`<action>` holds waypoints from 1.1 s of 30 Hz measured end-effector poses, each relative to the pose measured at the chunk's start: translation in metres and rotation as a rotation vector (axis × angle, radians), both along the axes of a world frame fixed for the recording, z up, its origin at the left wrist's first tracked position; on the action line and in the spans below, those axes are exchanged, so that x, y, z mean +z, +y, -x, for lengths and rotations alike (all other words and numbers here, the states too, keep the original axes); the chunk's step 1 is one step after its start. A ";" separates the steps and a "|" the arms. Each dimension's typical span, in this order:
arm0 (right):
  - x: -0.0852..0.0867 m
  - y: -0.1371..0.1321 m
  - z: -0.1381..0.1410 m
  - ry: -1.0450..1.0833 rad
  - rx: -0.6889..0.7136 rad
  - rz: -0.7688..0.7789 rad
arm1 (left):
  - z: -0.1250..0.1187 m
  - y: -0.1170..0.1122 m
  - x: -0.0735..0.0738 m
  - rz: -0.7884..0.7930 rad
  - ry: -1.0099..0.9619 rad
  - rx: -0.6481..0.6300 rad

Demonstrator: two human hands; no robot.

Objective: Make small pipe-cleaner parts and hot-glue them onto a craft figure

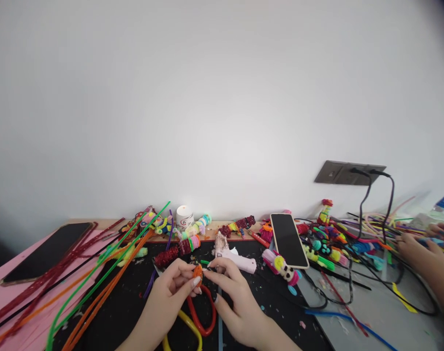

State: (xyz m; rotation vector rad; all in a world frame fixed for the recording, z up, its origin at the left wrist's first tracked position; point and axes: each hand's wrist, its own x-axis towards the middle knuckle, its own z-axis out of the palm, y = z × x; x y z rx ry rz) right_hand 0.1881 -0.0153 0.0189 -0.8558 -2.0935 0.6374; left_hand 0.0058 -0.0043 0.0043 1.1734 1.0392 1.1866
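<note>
A small coiled orange pipe-cleaner piece (197, 276) is pinched between the thumb and fingers of my left hand (174, 285). My right hand (236, 297) is beside it, index fingertip at the piece's right side and thumb held apart lower down. Below my hands lie a red loop handle (203, 317) and a yellow loop handle (187, 329), apparently of scissors, partly hidden by my left hand. Just beyond my fingers rests a pale lilac glue gun (240, 261), its tip crusted. A dark red coiled pipe-cleaner figure (166, 256) lies behind my left hand.
Long pipe cleaners (97, 287) spread across the left, near a dark phone (48, 253). Another phone (289, 241) leans among finished pipe-cleaner figures (282, 267). Black cables (392, 195) run from a wall socket (348, 173). Another person's hands (422, 248) work at far right.
</note>
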 end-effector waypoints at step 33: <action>0.002 0.001 0.001 0.075 0.031 0.063 | 0.000 -0.001 -0.001 -0.019 0.000 -0.040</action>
